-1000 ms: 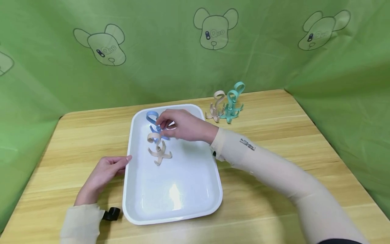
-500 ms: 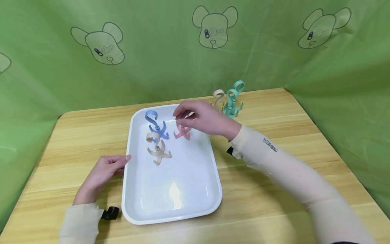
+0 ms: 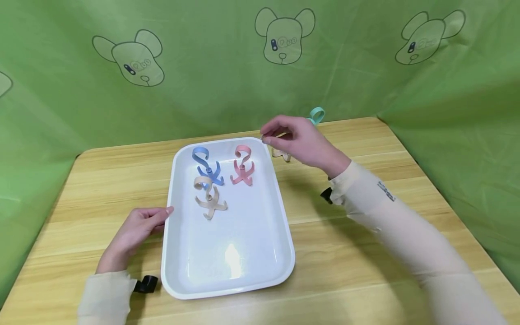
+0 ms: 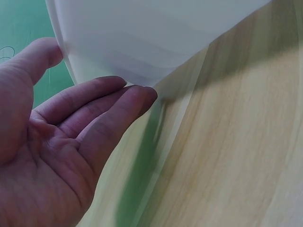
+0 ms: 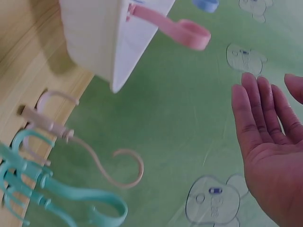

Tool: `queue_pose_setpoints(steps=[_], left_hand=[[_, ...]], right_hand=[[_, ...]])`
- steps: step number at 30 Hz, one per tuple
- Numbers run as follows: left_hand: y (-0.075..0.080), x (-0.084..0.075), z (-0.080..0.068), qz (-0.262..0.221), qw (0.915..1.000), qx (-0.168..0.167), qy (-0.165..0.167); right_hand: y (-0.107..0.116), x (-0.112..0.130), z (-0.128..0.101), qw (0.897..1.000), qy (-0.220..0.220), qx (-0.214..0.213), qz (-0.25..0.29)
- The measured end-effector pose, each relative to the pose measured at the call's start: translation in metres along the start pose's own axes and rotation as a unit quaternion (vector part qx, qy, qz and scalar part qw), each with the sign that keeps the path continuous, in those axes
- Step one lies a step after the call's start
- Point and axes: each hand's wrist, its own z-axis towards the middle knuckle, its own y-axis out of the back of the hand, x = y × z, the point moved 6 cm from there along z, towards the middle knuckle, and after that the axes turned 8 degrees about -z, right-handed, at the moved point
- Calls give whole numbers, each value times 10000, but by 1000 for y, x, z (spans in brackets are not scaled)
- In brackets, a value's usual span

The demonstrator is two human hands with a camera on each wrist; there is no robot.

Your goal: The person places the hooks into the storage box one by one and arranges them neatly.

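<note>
Three hooks [image 3: 209, 202] in tray [image 3: 227, 266], writing unreadable

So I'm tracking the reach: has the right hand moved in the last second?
Yes. The right hand has moved right and back, off the tray, toward the hooks on the table.

Left hand [image 3: 132, 232] is lying low and palm-in, fingers [image 4: 116, 101] loosely straight and together, thumb up top, not gripping anything, forearm in a beige sleeve coming in from the bottom left. Right hand [image 3: 298, 140] is way out in front with the arm stretched long across, also beige-sleeved, raised up, fingers relaxed and pointing left, palm [image 5: 272, 142] open and holding nothing
</note>
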Motion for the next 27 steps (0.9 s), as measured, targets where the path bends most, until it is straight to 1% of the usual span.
queue_pose_setpoints(steps=[8, 14, 18, 27], left_hand=[[0, 0, 1, -23, 10000, 69, -55], [0, 0, 1, -41, 9999, 98, -70], [0, 0, 0, -44, 9999, 86, -46], [0, 2, 1, -46, 10000, 74, -23]], right_hand=[[24, -20, -8, 9991, -252, -335, -100], [40, -36, -13, 9965, -413, -718, -121], [48, -47, -15, 9939, -494, -987, -40], [61, -71, -20, 9851, -836, -1500, -52]])
